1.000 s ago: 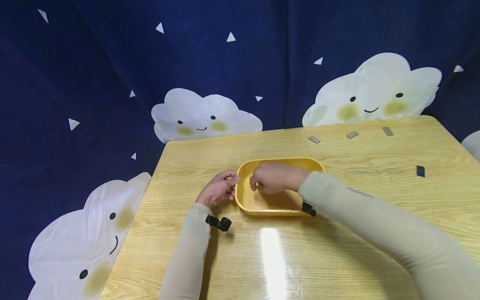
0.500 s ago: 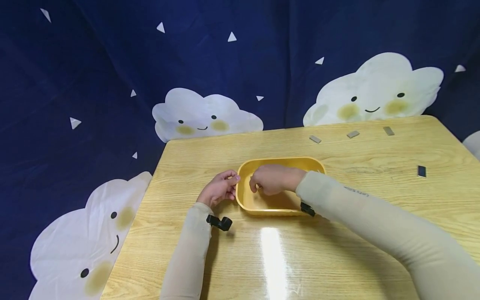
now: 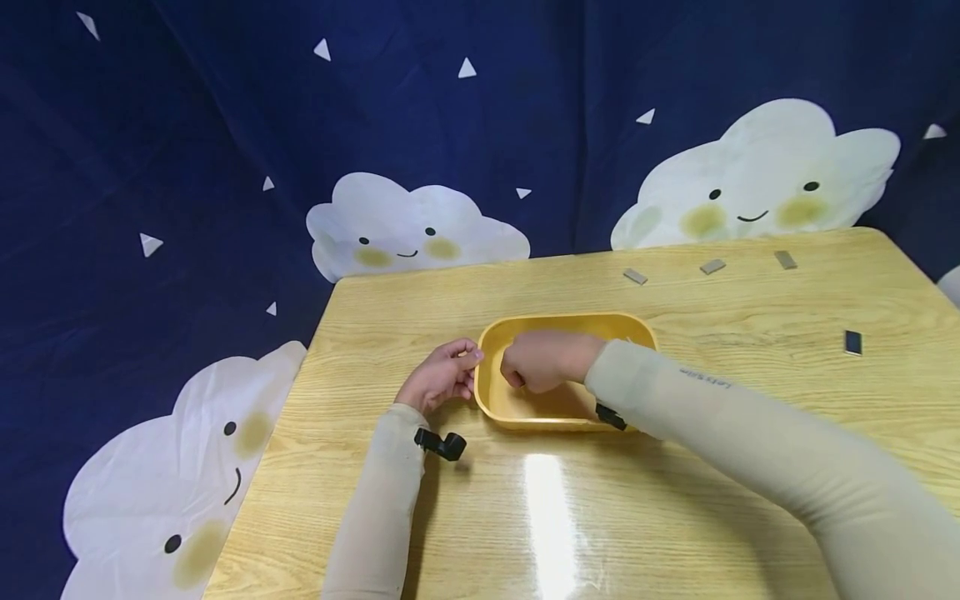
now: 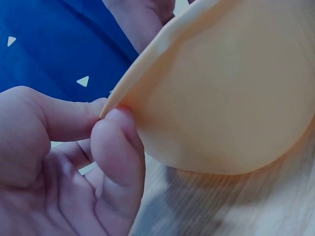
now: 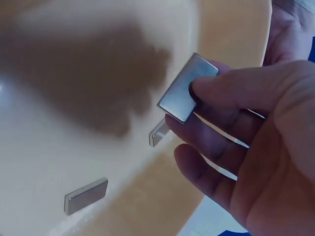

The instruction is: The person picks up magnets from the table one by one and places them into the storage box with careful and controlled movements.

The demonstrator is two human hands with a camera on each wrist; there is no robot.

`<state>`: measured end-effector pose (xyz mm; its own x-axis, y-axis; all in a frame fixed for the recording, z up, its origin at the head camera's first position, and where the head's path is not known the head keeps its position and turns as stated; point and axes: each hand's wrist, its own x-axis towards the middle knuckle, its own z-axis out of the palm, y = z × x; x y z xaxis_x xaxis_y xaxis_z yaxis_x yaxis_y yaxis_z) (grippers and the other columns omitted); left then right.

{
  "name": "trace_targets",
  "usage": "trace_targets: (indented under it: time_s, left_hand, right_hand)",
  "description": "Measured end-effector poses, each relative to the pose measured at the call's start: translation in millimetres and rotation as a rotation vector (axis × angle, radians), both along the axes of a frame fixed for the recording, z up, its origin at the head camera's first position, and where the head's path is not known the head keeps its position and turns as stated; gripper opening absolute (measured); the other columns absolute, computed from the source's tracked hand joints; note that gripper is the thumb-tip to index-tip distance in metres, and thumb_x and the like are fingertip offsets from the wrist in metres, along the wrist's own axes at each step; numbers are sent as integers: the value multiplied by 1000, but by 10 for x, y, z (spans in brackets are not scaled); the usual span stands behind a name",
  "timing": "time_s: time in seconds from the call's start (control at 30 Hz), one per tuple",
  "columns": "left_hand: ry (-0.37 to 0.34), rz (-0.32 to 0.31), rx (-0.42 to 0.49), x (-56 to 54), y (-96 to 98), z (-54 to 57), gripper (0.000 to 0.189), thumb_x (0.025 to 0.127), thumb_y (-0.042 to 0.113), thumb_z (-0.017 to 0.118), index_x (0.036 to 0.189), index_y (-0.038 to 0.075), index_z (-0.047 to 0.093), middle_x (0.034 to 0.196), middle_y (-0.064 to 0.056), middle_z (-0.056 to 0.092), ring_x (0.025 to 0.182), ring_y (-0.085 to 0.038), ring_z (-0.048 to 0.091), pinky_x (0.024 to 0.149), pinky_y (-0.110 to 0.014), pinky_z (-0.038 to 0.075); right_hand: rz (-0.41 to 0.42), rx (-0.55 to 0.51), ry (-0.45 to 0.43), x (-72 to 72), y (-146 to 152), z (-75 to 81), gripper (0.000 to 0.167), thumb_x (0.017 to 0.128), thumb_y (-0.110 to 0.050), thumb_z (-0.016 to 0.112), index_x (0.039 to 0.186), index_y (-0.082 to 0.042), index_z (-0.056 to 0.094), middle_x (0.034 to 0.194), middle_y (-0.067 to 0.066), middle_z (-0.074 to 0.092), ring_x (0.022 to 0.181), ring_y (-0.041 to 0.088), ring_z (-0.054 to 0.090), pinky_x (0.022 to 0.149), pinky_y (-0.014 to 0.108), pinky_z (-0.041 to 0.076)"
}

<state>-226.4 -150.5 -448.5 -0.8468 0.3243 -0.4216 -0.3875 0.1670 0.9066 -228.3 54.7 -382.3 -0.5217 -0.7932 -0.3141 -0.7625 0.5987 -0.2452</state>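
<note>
My left hand (image 3: pixel 442 377) pinches the left rim of a yellow plastic basin (image 3: pixel 570 425) between thumb and forefinger; the left wrist view shows the basin's outer wall (image 4: pixel 226 93) up close. Inside the basin, my right hand (image 3: pixel 551 360) is seen from its back. In the right wrist view it holds a shiny silver rectangular block (image 5: pixel 187 88), the thumb on its face and fingers behind. Below the fingers, a similar block (image 5: pixel 157 133) stands in the basin, partly hidden. Another silver block (image 5: pixel 86 196) stands further left, near the basin wall.
Three small grey blocks, a left one (image 3: pixel 635 276), a middle one (image 3: pixel 712 266) and a right one (image 3: pixel 785 259), lie along the back of the wooden table (image 3: pixel 375 333). A dark-topped block (image 3: pixel 852 342) lies at the right. A blue cloud-patterned curtain (image 3: pixel 420 100) hangs behind.
My right hand has turned and shifted slightly inside the basin. The left hand keeps its pinch on the rim. The head view has drifted a little.
</note>
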Motion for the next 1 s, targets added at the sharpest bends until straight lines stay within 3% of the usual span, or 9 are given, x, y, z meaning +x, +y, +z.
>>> trace_targets:
  time_s: [0.47, 0.6, 0.83, 1.0]
  left_hand:
    - [-2, 13, -9, 17, 7, 1, 11, 103, 18, 52, 93, 14, 51, 62, 2, 51, 52, -9, 49, 47, -20, 46]
    - [-2, 14, -3, 15, 8, 1, 12, 103, 18, 52, 92, 13, 50, 63, 2, 51, 52, -9, 49, 47, -20, 46]
    - [-4, 14, 4, 13, 12, 7, 11, 103, 16, 51, 93, 13, 50, 64, 2, 51, 51, -9, 49, 46, -20, 45]
    - [-4, 18, -2, 11, 16, 11, 10, 103, 17, 52, 94, 13, 50, 64, 2, 51, 50, -9, 49, 46, -20, 45]
  right_hand:
    - [-40, 35, -133, 21, -61, -78, 20, 81, 5, 60, 82, -11, 72, 75, -5, 61, 69, 11, 49, 61, 20, 40]
    - [-28, 46, -129, 22, -41, -95, 18, 80, 3, 61, 80, -11, 72, 78, -5, 59, 71, 10, 49, 63, 19, 42]
    - [-57, 83, -129, 9, -2, -104, 16, 80, 1, 61, 75, -12, 67, 96, 5, 73, 68, 9, 47, 59, 17, 39]
    - [-90, 117, -153, 3, 41, -121, 17, 80, 0, 60, 76, -14, 66, 80, -2, 66, 69, 10, 48, 60, 19, 39]
